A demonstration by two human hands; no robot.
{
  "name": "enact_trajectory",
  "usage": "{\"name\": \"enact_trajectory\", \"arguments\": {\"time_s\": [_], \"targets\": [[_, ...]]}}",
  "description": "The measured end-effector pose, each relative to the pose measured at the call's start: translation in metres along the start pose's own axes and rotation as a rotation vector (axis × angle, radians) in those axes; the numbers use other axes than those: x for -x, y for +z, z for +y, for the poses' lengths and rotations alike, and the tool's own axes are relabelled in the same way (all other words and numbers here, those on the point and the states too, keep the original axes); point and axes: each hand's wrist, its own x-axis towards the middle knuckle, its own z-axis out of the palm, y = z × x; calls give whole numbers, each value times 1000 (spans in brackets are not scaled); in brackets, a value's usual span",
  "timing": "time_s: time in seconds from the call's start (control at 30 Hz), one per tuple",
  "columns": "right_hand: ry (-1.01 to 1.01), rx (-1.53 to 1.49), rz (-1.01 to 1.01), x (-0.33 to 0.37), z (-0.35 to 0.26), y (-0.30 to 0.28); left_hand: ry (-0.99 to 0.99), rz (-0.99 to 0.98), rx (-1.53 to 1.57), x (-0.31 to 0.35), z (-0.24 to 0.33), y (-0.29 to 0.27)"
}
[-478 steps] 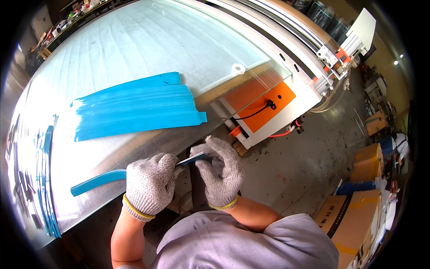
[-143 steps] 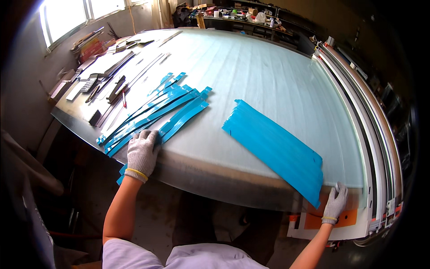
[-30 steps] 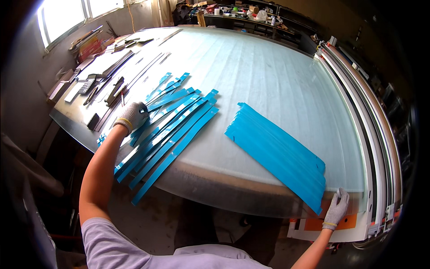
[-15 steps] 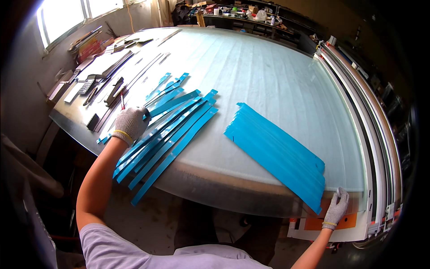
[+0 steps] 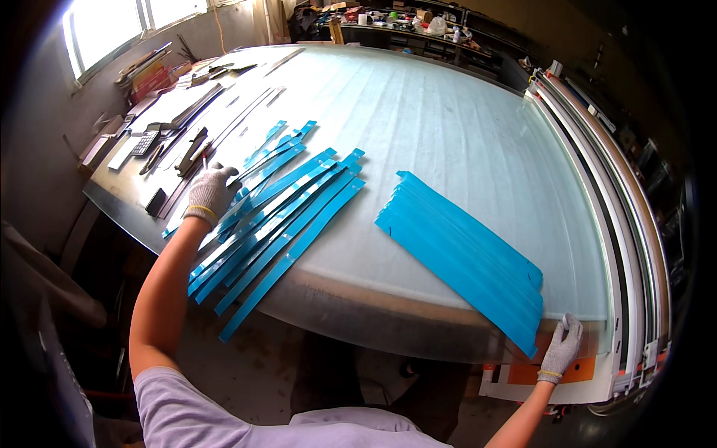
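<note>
My left hand (image 5: 212,193), in a grey knit glove with a yellow cuff band, is at the left side of a loose pile of long blue strips (image 5: 291,213). Its fingers and thumb pinch one of these strips, which looks slightly tilted; the exact grip is partly hidden. To the right, a neat, overlapping stack of blue strips (image 5: 463,254) lies slanted across the table's front edge. My right hand (image 5: 560,348), gloved the same way, rests closed at the table's front right corner, just right of that stack. Whatever its curled fingers hold is hidden.
The large pale-topped table (image 5: 418,112) has a rounded front edge. On its left lie a calculator (image 5: 144,143), a black stapler-like tool (image 5: 190,153), a small black block (image 5: 155,202) and thin rods. Long white and brown profiles (image 5: 620,209) run along the right side. A cluttered shelf (image 5: 418,31) stands behind.
My left hand has let one blue strip down onto the pile, moved slightly farther away from me and reached another strip. The right hand and the neat stack stay put.
</note>
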Motion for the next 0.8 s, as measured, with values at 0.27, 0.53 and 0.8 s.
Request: {"name": "enact_trajectory", "arguments": {"time_s": [0.27, 0.53, 0.8], "targets": [[23, -14, 0, 0, -6, -1, -174, -198, -42, -24, -33, 33], [14, -10, 7, 0, -1, -1, -239, -182, -14, -33, -32, 37], [8, 0, -11, -1, 0, 0, -360, -319, 127, -54, -66, 53]]}}
